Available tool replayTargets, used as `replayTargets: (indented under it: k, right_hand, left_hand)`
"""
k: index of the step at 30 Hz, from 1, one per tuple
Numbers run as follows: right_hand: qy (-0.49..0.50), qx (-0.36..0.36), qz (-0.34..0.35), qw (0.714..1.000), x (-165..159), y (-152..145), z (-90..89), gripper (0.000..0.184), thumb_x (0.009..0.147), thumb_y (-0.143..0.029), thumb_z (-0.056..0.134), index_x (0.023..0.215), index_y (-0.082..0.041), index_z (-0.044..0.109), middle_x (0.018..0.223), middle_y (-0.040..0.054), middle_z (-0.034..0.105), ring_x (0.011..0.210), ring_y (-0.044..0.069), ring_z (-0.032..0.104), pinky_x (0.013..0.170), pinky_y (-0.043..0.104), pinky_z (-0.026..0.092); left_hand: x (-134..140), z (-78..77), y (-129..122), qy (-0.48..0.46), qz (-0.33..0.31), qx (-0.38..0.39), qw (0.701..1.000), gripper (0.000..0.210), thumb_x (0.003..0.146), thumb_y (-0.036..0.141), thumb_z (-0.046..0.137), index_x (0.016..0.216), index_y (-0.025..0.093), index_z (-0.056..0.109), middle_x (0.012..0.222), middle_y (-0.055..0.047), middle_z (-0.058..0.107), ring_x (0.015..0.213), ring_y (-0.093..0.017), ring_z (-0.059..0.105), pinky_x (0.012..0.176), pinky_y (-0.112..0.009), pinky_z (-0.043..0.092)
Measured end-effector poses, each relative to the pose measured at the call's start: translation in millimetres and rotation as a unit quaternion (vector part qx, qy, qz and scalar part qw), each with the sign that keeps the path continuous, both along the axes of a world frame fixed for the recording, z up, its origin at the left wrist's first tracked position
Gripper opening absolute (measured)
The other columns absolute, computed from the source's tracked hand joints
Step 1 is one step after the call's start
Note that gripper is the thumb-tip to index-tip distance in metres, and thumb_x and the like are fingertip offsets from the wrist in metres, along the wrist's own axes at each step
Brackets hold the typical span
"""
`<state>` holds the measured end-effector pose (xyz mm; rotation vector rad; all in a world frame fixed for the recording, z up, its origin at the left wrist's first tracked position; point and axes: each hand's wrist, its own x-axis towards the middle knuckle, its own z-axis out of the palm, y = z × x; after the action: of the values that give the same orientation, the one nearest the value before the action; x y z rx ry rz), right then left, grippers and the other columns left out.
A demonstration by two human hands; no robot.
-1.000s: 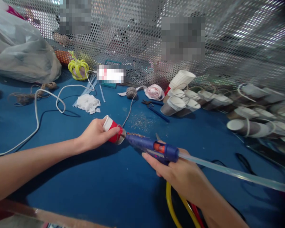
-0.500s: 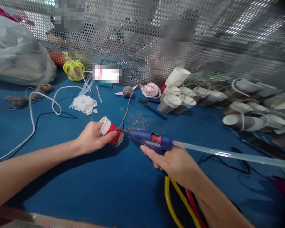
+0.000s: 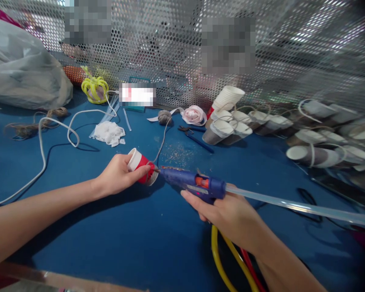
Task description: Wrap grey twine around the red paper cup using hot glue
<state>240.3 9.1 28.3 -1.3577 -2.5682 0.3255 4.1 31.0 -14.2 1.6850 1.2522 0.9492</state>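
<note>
My left hand point(image 3: 117, 174) grips a small red and white paper cup point(image 3: 142, 165), which lies tilted with its white rim toward the upper left. Grey twine point(image 3: 162, 145) runs from a small ball point(image 3: 164, 117) down to the cup's side, by my thumb. In my right hand point(image 3: 222, 211) is a blue hot glue gun point(image 3: 191, 181), its nozzle at the cup near the twine. A long clear glue stick point(image 3: 292, 207) sticks out of the gun's back end. Whether the nozzle touches the cup I cannot tell.
Pliers point(image 3: 196, 138) lie beyond the gun, near a rolled pale ribbon point(image 3: 194, 115). Stacked white cups point(image 3: 229, 98) and several wrapped cups with twine handles point(image 3: 217, 132) stand at right. A white cable point(image 3: 41, 146) loops across the left. Perforated metal screen point(image 3: 170, 44) closes the back.
The back of the glue gun and my right hand have dropped slightly and shifted right, tilting the gun a little more. My left hand and the cup stay nearly in place.
</note>
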Motion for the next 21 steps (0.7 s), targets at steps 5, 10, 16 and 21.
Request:
replayTargets:
  k: [5,10,16,21]
  right_hand:
    - [0.040,0.098,-0.048,0.993,-1.8,-2.7,-11.5,0.031,0.080,-0.040,0.042,0.070,-0.025,0.067,0.038,0.0002,0.047,0.046,0.019,0.052,0.055,0.033,0.043]
    - [0.090,0.010,-0.050,0.995,-15.8,-5.8,5.5,0.024,0.080,-0.035,0.046,0.064,-0.024,0.059,0.049,0.0005,0.054,0.046,0.015,0.051,0.049,0.027,0.043]
    - [0.097,-0.037,-0.051,0.993,-19.2,-9.7,12.8,0.021,0.078,-0.034,0.051,0.061,-0.023,0.047,0.053,-0.0018,0.053,0.044,0.012,0.046,0.044,0.024,0.040]
    - [0.094,-0.028,-0.042,0.994,-22.9,-13.2,11.0,0.019,0.078,-0.032,0.052,0.062,-0.022,0.046,0.056,-0.0016,0.054,0.048,0.012,0.048,0.048,0.024,0.040]
  left_hand:
    - [1.0,-0.1,0.9,-0.008,0.018,-0.014,1.000,0.033,0.076,0.042,0.054,0.077,0.010,0.063,0.064,-0.004,0.065,0.055,-0.013,0.056,0.053,-0.021,0.044]
    - [2.5,1.5,1.7,-0.025,0.034,-0.020,0.999,0.030,0.075,0.039,0.055,0.077,0.011,0.064,0.064,-0.004,0.066,0.056,-0.014,0.059,0.051,-0.022,0.045]
    - [4.0,4.5,2.2,-0.068,0.023,-0.048,0.996,0.028,0.076,0.037,0.054,0.074,0.011,0.063,0.065,-0.005,0.068,0.060,-0.016,0.063,0.056,-0.023,0.048]
    - [5.6,7.5,2.7,-0.083,0.029,-0.069,0.994,0.026,0.075,0.036,0.055,0.069,0.012,0.062,0.063,-0.004,0.068,0.058,-0.014,0.062,0.053,-0.021,0.047]
